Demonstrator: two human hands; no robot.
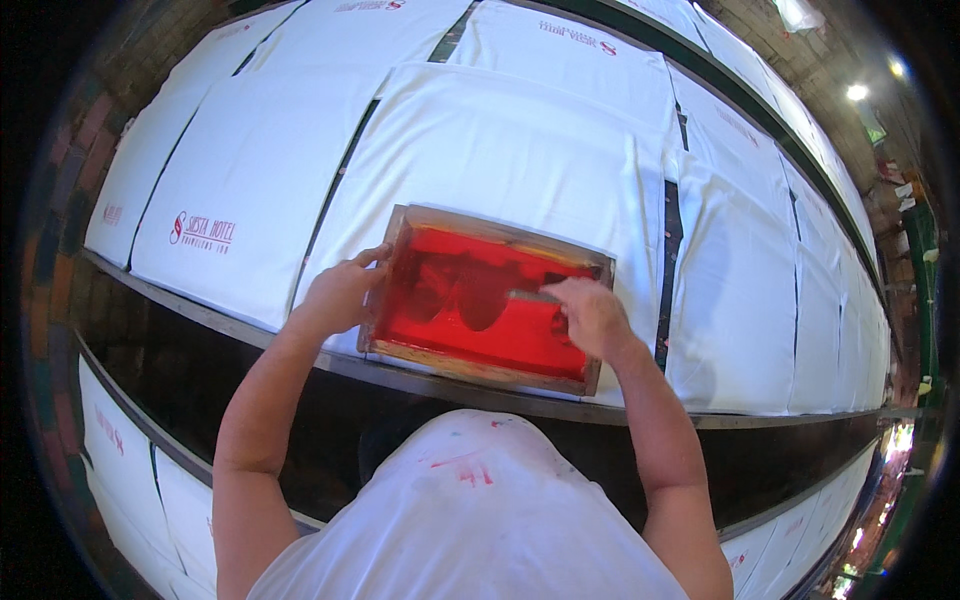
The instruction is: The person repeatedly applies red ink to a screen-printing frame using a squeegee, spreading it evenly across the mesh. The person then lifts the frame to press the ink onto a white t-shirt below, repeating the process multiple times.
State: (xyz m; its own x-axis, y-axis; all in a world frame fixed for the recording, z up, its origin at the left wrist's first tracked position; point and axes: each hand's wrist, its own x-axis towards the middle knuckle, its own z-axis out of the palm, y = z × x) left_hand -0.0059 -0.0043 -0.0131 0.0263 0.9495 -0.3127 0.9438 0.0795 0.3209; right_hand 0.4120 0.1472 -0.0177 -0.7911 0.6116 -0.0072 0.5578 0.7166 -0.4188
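A wooden screen-printing frame (pixel 490 378) lies on a white cloth (pixel 500 130), a little askew. Its mesh is covered with wet red ink (pixel 430 325), with a darker patch in the middle. My left hand (pixel 342 292) grips the left side of the frame, its fingers bent over the wooden edge. Inside the right part of the frame, my right hand (pixel 597 318) is closed on a thin grey squeegee (pixel 532 296). Most of the squeegee is hidden by the hand.
More white cloths with red prints (pixel 230 170) are spread edge to edge along the long table, dark gaps between them. The table's dark front edge (pixel 430 378) runs just before me. Another table with white cloths (pixel 120 450) stands lower left, and a brick wall (pixel 70 180) far left.
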